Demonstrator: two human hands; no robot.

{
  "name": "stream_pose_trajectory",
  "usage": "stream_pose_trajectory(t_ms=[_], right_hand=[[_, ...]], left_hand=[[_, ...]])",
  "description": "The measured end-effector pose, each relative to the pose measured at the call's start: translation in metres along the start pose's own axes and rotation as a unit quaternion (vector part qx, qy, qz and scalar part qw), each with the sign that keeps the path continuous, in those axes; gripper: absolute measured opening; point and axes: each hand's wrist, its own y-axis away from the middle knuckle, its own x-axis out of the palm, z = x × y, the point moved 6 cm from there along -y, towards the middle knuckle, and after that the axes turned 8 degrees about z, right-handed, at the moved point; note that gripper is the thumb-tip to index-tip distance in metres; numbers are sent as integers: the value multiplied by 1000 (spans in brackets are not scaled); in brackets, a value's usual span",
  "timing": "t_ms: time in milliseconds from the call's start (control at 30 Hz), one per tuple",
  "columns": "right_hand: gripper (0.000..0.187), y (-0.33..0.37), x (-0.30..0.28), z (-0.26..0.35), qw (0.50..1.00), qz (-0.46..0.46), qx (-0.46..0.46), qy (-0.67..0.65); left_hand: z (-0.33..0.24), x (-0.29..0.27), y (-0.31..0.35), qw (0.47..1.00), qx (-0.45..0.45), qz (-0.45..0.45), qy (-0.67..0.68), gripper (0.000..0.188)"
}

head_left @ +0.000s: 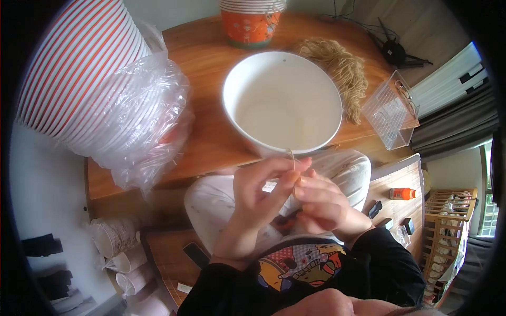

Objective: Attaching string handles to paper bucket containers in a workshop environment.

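Presently: pale cord (293, 155) at the near rim of a white bucket (311, 79)

Well to the left of the left hand (258, 189), and beyond it, leans a tall stack of nested tubs (79, 68), white with red-orange lines, partly wrapped in clear plastic (142, 105). Nearer the wearer, left of the same hand, lies a dark flat rectangular item (196, 255).

Left hand: thumb and forefinger brought together, clamped on the cord. The cord is fine, straw-coloured and slightly curved. Its visible length runs from these fingertips away from the wearer to the rim; the remainder is hidden by fingers.

The bucket sits directly beyond both hands, over the wooden table (205, 126). Interior plain white, rim round and smooth, one small dark hole at the far side. Its mouth faces up; the long axis appears about upright, exact tilt undetermined. Farther beyond stands an orange stack of tubs (247, 29) with white rims.

Right hand (322, 203): fingers curled, thumb close to them, tips at the left fingertips. Whether they grip the cord cannot be told. Beyond this hand and rightward lies a tangled tan fibre bundle (345, 73), then a clear plastic box (387, 118). Directly right of the hand is an orange bottle (403, 194); farther right, a wooden rack (448, 210).
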Motion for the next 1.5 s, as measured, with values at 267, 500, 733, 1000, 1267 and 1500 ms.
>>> stream_pose_trajectory(t_ms=[267,500,733,1000,1267,1500], right_hand=[[33,22,14,-21,967,-171,187,-13],[29,17,45,-34,869,-107,363,-319],[12,2,14,-14,971,-17,208,-113],[22,-22,5,9,963,114,229,87],[43,-3,-15,-7,963,-147,213,80],[38,-4,-14,-9,964,-155,198,81]], left_hand=[[-10,-10,-5,991,-118,52,-46,16],[-15,-22,-1,987,-111,8,-119,12],[-20,-23,-6,984,-35,42,-167,13],[-4,-20,-2,992,-102,57,-56,13],[2,-18,-2,992,-115,52,-3,12],[-2,-19,-2,992,-120,47,-3,14]])
